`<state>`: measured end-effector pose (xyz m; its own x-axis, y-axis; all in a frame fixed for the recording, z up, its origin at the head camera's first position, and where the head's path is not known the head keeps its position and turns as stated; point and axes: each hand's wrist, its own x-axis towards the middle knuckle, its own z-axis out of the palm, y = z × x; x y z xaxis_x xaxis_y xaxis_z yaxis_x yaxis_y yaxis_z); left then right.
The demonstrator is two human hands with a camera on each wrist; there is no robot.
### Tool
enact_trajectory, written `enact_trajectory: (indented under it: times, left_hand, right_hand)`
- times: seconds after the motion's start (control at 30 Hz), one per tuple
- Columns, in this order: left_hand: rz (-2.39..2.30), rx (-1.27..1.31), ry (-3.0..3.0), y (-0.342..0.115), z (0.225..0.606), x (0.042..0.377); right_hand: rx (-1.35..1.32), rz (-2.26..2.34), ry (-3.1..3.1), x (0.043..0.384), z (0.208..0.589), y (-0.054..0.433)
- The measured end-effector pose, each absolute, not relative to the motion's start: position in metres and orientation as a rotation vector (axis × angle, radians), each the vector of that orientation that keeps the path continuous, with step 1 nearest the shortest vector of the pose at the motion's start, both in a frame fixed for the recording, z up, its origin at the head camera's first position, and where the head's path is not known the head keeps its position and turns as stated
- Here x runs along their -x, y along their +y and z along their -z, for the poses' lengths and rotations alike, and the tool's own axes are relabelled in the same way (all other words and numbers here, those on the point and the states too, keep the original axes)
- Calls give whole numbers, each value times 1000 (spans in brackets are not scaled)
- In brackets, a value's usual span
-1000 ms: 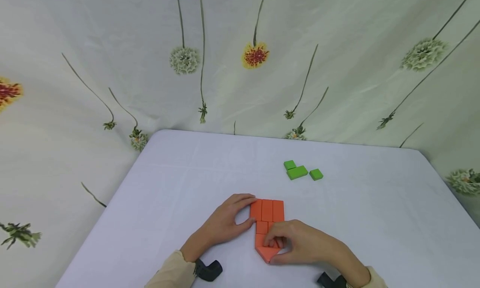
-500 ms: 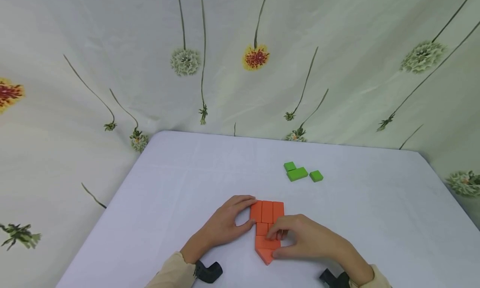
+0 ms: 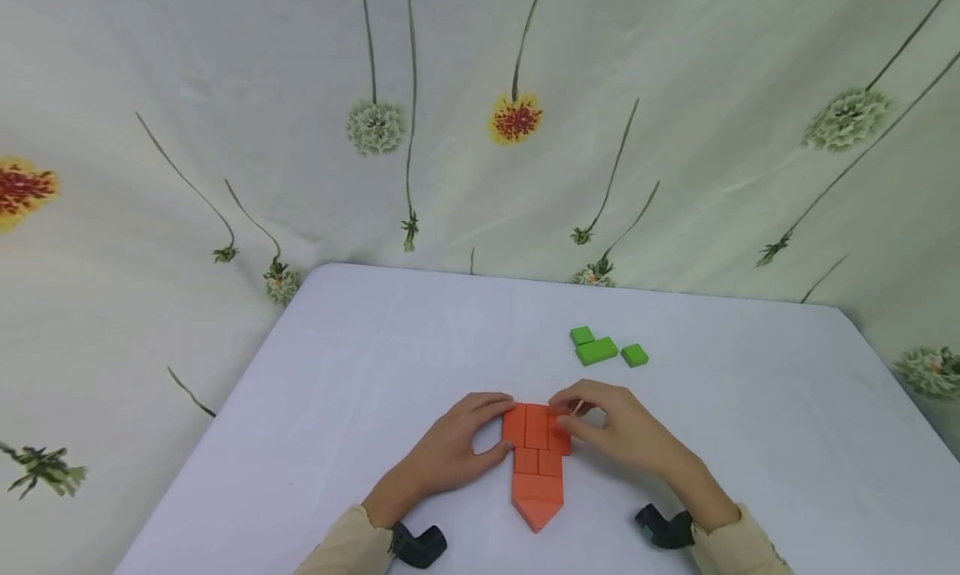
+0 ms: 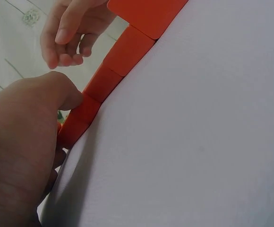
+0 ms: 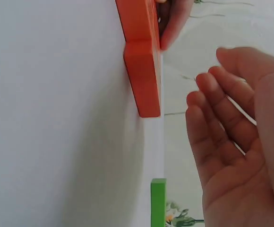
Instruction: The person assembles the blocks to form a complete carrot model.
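Flat red-orange blocks lie side by side on the white tabletop in an arrow-like shape, with a triangular block (image 3: 537, 512) at the near tip. My left hand (image 3: 452, 448) holds the upper-left orange block (image 3: 514, 425), thumb at its near corner and fingertips at its far end. Above the upper-right orange block (image 3: 561, 442) hovers my right hand (image 3: 618, 421), fingers loosely bent. The right wrist view shows that hand (image 5: 236, 127) with nothing between its fingers, apart from the orange blocks (image 5: 141, 75). The left thumb (image 4: 68, 92) meets a block's side in the left wrist view.
Beyond the orange shape lie a longer green block (image 3: 597, 352) and two small green ones, left (image 3: 582, 335) and right (image 3: 634, 355). A flower-printed cloth (image 3: 465, 142) hangs behind the table (image 3: 360, 342). Black wrist mounts sit on both wrists.
My right hand has lifted off the near blocks and moved away from me to the upper-right block, uncovering the lower part of the shape. My left hand stays put.
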<state>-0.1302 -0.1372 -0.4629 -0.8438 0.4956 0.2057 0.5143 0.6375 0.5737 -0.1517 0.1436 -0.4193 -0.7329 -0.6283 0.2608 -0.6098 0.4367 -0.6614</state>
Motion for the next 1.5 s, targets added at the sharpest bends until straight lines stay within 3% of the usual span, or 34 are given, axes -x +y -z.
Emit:
enact_trajectory:
  times: [0.93, 1.5]
  left_hand:
    - [991, 885, -2786, -137, 467, 128]
    - [1000, 882, -2795, -137, 463, 129]
  right_hand:
    - [616, 900, 3059, 203, 400, 156]
    - [554, 912, 3128, 215, 428, 165]
